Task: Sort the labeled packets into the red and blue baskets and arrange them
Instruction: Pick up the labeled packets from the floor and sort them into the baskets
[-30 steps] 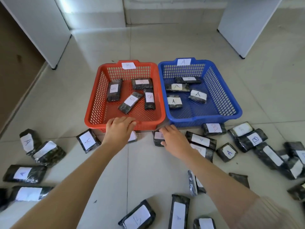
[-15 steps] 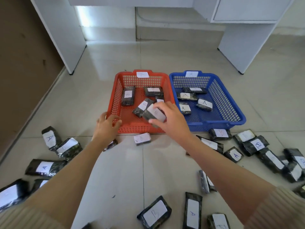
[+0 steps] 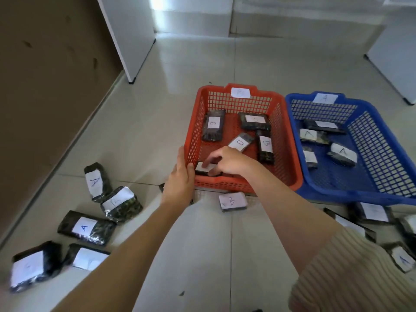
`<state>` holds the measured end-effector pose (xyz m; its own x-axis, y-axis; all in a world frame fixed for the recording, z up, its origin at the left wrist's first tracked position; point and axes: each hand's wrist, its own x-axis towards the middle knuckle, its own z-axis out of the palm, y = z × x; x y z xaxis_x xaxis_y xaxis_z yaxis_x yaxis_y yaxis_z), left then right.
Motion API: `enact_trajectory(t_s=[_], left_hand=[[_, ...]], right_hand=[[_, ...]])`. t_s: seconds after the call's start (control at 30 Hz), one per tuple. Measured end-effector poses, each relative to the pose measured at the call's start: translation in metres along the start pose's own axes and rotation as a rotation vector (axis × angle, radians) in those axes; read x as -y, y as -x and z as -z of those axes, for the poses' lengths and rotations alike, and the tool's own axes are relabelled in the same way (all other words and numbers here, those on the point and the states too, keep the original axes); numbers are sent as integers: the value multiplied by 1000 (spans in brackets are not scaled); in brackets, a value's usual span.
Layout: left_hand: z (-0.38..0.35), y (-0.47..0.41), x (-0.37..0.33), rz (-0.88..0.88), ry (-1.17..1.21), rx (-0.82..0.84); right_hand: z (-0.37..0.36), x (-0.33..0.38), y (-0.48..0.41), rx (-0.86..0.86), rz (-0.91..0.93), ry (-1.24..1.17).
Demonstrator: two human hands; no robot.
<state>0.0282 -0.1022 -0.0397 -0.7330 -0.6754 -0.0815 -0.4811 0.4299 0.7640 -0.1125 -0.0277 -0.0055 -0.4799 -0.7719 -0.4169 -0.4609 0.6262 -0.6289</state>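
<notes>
Side by side on the floor (image 3: 157,131), right of frame centre: left basket (image 3: 245,183) and right basket (image 3: 351,194), rims touching. In the left basket's lower-left corner, a corner packet (image 3: 203,168). Just below its near rim, a lone packet (image 3: 233,201). Strewn at lower left, the left scatter (image 3: 85,228); at lower right, the right scatter (image 3: 373,212).

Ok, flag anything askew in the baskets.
No readable label is missorted. In the red basket, the middle B packet lies diagonally, out of line with its neighbours; packets in the blue basket also sit at mixed angles.
</notes>
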Motion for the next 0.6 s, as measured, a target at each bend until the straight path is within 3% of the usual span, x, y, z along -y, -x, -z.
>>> enact_trajectory(t_s=[0.23, 0.3, 0.37, 0.47, 0.6], left_hand=[[2, 0, 1, -19, 87, 21], [9, 5, 7, -39, 134, 19], [16, 10, 28, -48, 9, -42], [21, 24, 62, -76, -276, 122], [29, 46, 69, -82, -270, 186]], right_hand=[[4, -4, 11, 29, 31, -41], [5, -6, 22, -72, 58, -64], [2, -9, 38, -215, 108, -107], [-7, -15, 61, -361, 193, -51], [-24, -21, 86, -644, 328, 169]])
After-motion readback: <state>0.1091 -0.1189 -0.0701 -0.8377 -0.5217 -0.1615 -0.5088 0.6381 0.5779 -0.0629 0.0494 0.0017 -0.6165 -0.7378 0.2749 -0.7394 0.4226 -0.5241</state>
